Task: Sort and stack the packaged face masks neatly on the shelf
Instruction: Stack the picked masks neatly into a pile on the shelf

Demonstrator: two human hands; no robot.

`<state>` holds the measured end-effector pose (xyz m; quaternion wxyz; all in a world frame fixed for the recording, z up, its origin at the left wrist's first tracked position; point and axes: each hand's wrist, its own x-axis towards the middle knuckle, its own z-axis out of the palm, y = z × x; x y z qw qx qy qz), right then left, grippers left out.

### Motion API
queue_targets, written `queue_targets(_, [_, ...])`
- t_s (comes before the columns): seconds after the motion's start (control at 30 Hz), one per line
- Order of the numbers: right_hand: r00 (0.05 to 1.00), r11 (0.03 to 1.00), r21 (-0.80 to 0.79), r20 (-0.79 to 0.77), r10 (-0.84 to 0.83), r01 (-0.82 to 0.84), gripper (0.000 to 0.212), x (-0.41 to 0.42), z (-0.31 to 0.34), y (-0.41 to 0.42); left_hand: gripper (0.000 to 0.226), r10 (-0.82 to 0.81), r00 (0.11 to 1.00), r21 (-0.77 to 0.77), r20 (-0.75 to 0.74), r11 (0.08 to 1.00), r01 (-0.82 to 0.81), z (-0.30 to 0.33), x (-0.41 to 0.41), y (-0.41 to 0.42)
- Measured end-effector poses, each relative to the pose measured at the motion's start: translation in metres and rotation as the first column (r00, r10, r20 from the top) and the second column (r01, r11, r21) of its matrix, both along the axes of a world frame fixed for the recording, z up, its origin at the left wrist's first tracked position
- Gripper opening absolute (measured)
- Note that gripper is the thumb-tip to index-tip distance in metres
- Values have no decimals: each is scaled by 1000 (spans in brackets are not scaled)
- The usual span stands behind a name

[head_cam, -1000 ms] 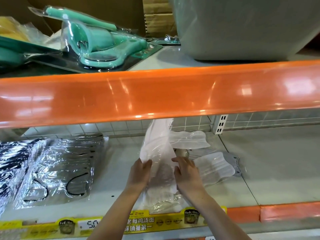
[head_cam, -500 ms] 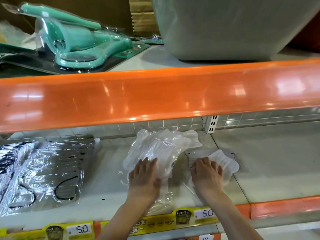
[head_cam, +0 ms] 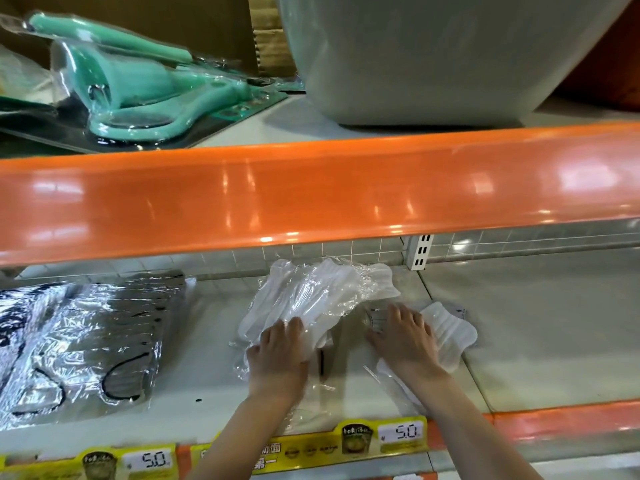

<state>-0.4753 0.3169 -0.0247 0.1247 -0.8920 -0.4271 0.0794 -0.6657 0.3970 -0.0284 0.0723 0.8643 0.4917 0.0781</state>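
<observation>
I have both hands flat, fingers straight, on the lower shelf (head_cam: 540,327). My left hand (head_cam: 277,351) presses the near end of a crinkled clear-plastic pack of white pleated face masks (head_cam: 318,296). My right hand (head_cam: 403,337) lies on a second white mask pack (head_cam: 450,332), just beside the first. A glossy stack of black-looped mask packs (head_cam: 86,344) lies well left. A glossy orange rail (head_cam: 311,195) runs overhead.

Head view, downward (near shelf (head_cam: 519,341))
</observation>
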Motion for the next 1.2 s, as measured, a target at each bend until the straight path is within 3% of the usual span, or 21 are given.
queue_targets(0.1, [991,1000,9,134,4,-5,32,-1,4,4,28,18,995,-67,96,998,-12,7,-3,4])
queue_targets(0.17, [990,999,33,143,-21,16,29,-1,11,4,32,-3,996,-60,84,998,8,6,-4,4])
queue_targets(0.3, [993,942,318,-71,-95,112,19,10,22,-2,47,-42,998,-90,48,995,46,7,-5,-2])
queue_targets(0.37, [970,829,508,-183,-160,233,15,11,23,-5,56,-38,998,-159,50,986,46,10,-4,-5])
queue_targets(0.4, [934,744,587,-328,-142,319,14,13,20,-3,60,-34,998,-195,50,980,43,10,-4,-7])
queue_targets(0.43, [836,626,639,-548,-38,447,18,13,18,-2,62,-37,998,-214,60,976,49,10,-3,-8])
queue_targets(0.47, [662,501,630,-736,140,594,24,12,18,-1,64,-44,997,-216,68,975,58,9,-3,-9])
queue_targets(0.5, [464,419,553,-833,302,720,25,14,18,0,67,-58,996,-209,64,975,70,7,-2,-10])
queue_targets(0.53, [301,405,466,-862,407,787,21,19,19,-3,74,-79,995,-193,57,977,88,5,-2,-11])
queue_targets(0.57, [138,435,397,-846,514,808,9,20,22,-5,83,-104,992,-162,67,980,113,4,0,-13])
queue_targets(0.63, [-86,526,314,-793,603,791,25,27,24,-9,93,-146,979,-133,145,977,165,2,2,-17])
queue_targets(0.7, [-244,579,255,-723,646,775,40,30,26,-9,93,-159,953,-146,259,969,201,2,5,-20])
queue_targets(0.77, [-344,618,255,-647,681,744,46,31,27,-10,91,-141,915,-187,377,956,224,6,8,-24])
queue_targets(0.93, [-406,681,292,-624,667,671,30,22,17,-14,62,-29,779,-271,627,929,252,20,15,-34])
queue_targets(1.0, [-391,708,273,-678,622,652,26,18,11,-13,62,100,666,-334,740,913,235,25,15,-32])
queue_targets(1.03, [-394,712,265,-683,614,650,38,18,6,-11,66,176,601,-366,780,907,208,29,15,-30])
queue_targets(1.1, [-372,725,264,-718,588,636,58,14,4,-7,62,309,504,-428,806,894,136,37,13,-23])
queue_targets(1.2, [-304,747,285,-783,543,601,40,8,7,-8,36,404,433,-482,806,872,84,47,4,-15])
